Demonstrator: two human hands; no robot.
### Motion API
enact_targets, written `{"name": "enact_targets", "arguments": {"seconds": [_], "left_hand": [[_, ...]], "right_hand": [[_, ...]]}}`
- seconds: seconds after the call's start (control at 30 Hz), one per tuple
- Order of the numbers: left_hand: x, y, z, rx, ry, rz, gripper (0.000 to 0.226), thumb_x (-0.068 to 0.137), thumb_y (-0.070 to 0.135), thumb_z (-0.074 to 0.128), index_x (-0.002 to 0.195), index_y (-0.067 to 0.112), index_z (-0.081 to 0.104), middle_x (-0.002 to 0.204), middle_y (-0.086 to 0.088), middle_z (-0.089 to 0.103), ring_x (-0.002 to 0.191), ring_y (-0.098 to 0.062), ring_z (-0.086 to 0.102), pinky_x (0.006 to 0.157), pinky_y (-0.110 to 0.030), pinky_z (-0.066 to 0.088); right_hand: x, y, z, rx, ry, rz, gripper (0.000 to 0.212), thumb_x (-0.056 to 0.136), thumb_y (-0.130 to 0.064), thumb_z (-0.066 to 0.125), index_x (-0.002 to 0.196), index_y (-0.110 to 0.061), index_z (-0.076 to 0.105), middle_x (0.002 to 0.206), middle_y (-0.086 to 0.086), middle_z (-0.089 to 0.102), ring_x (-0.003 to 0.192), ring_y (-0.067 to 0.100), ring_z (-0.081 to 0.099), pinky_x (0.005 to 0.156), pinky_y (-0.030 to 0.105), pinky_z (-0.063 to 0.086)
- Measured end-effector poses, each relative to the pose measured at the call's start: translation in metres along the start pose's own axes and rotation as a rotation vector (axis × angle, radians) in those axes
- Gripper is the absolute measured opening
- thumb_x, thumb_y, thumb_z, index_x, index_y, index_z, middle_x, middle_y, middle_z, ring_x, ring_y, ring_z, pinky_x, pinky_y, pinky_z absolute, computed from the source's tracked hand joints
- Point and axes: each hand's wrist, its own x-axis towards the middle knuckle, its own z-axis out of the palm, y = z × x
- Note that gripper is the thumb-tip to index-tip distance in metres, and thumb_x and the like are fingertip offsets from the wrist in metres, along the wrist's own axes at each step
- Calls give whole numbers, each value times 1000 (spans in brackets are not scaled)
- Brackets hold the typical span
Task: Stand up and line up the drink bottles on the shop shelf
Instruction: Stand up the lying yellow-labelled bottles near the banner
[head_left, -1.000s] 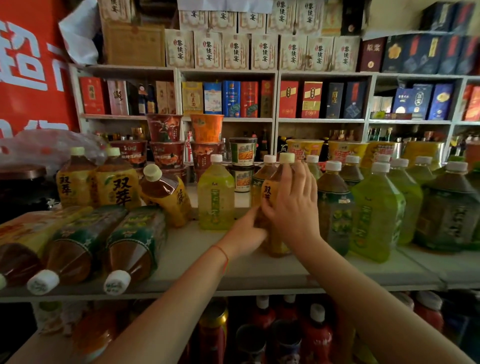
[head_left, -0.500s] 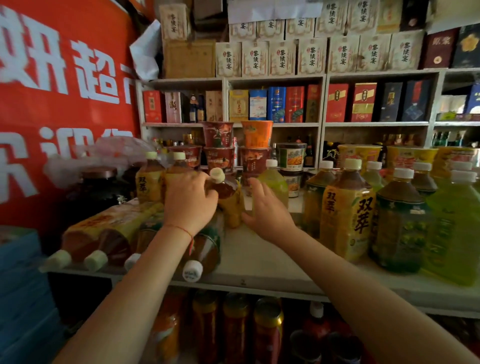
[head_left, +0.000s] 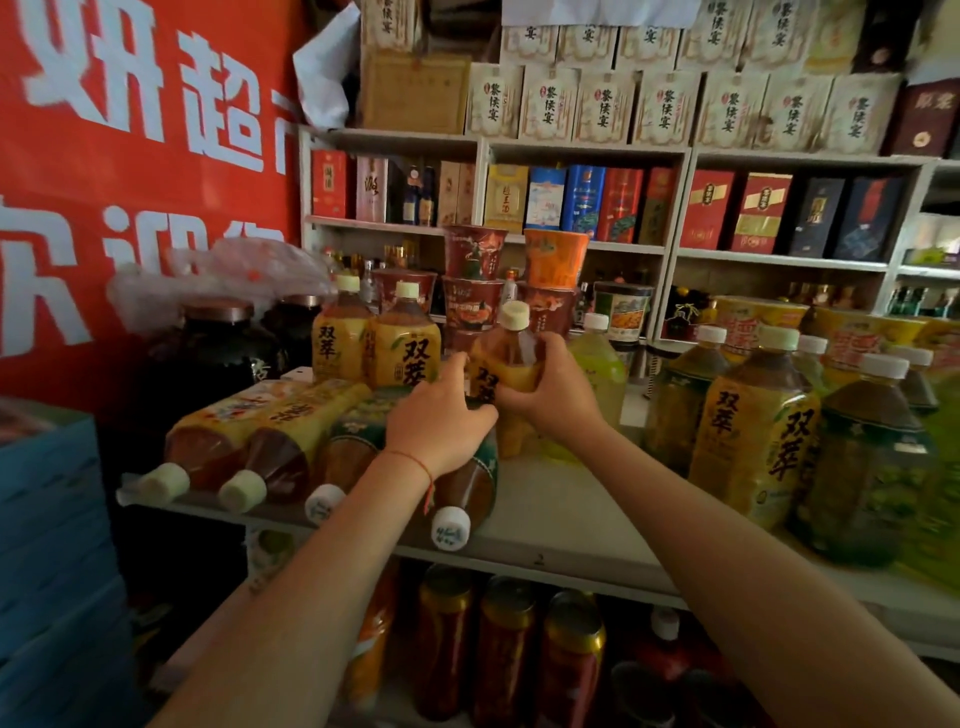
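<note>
**Righting the Tilted Tea Bottle: Hazards at This Step**

We hold the tilted tea bottle (head_left: 506, 364) with the right hand (head_left: 550, 395), whose fingers curl round its shoulder and label. The bottle leans left, its cream cap up, and its base is hidden behind both hands. Our left hand (head_left: 439, 426) sits just beside the right one, its fingertips against the lower label of the same bottle. Its fingers are bent, but we cannot tell whether they grip the bottle or only press on it.

Directly under the left hand lie four bottles on their sides (head_left: 291, 441), caps toward the front edge of the shelf (head_left: 545, 525). Behind them two yellow-labelled bottles (head_left: 379, 348) stand upright. A pale green bottle (head_left: 597, 364) stands just behind the right hand, and a standing row (head_left: 753, 426) fills the shelf to the right.

We judge the step in hand to be setting this bottle upright. Risks from here:

- The nearest lying bottle (head_left: 462, 488) overhangs the edge; a nudge from the left wrist could roll it off.
- Swinging the held bottle right could knock over the pale green bottle.
- Releasing before the base sits flat could let the bottle fall back onto the lying ones.
</note>
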Motion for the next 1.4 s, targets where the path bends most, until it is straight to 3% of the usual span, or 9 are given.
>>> {"name": "enact_targets", "arguments": {"seconds": [0.1, 0.27, 0.67, 0.77, 0.87, 0.97, 1.07, 1.17, 1.4], "left_hand": [[1, 0, 1, 5, 12, 3, 69, 95, 48, 51, 155, 31, 22, 142, -3, 54, 125, -29, 53, 99, -46, 48], [-5, 8, 11, -130, -16, 28, 61, 94, 43, 57, 149, 22, 40, 143, -6, 52, 134, -31, 42, 107, -45, 41], [-24, 53, 32, -319, -247, 159, 48, 81, 40, 74, 127, 34, 63, 126, 11, 61, 109, -9, 58, 87, -25, 45], [-25, 64, 40, -269, -262, 167, 64, 75, 52, 77, 133, 34, 57, 135, 7, 53, 115, -13, 54, 93, -29, 45], [-30, 70, 38, -56, -337, 133, 92, 68, 62, 78, 146, 34, 39, 135, 3, 49, 116, -20, 55, 90, -31, 47], [-36, 70, 31, 53, -395, 137, 99, 63, 64, 79, 146, 34, 34, 125, 5, 61, 107, -18, 60, 91, -38, 53], [-43, 67, 27, 23, -367, 153, 99, 63, 64, 78, 147, 39, 32, 125, 7, 62, 106, -17, 61, 90, -37, 53], [-48, 63, 21, -2, -336, 131, 90, 69, 61, 76, 146, 44, 33, 126, 10, 60, 105, -16, 59, 88, -33, 52], [-53, 50, 13, -175, -290, 137, 67, 84, 63, 64, 143, 40, 43, 128, 12, 61, 109, -12, 58, 89, -29, 50]], "right_hand": [[-8, -3, -13, -61, 96, 95, 65, 74, -57, 77, 120, -25, 44, 109, -6, 63, 90, 13, 63, 71, 36, 59], [-34, -7, -44, -300, 187, 82, 74, 77, -70, 66, 131, -28, 37, 97, -13, 57, 80, 12, 62, 58, 30, 55], [-68, 12, -95, -786, 333, 116, 88, 77, -81, 51, 134, -15, 42, 112, 9, 66, 118, 31, 50, 96, 47, 36], [-73, 22, -105, -914, 388, 61, 78, 79, -71, 59, 126, -10, 48, 117, 15, 59, 117, 35, 45, 95, 50, 37], [-83, 23, -105, -1020, 469, -259, 50, 83, -43, 66, 119, -10, 54, 120, 16, 54, 116, 35, 41, 97, 51, 36], [-100, 14, -95, -864, 114, -412, 38, 92, -30, 59, 127, -17, 53, 128, 8, 54, 122, 28, 45, 104, 46, 36], [-114, 19, -81, -844, -170, -455, 69, 88, -27, 67, 148, -21, 33, 147, 4, 43, 135, 26, 39, 111, 44, 34], [-116, 24, -71, -799, -238, -485, 99, 79, -29, 79, 156, -15, 19, 157, 7, 34, 143, 26, 34, 114, 42, 36], [-111, 34, -76, -664, -286, -493, 120, 64, -33, 91, 154, -26, 12, 156, 1, 32, 141, 25, 32, 92, 40, 56]]}}
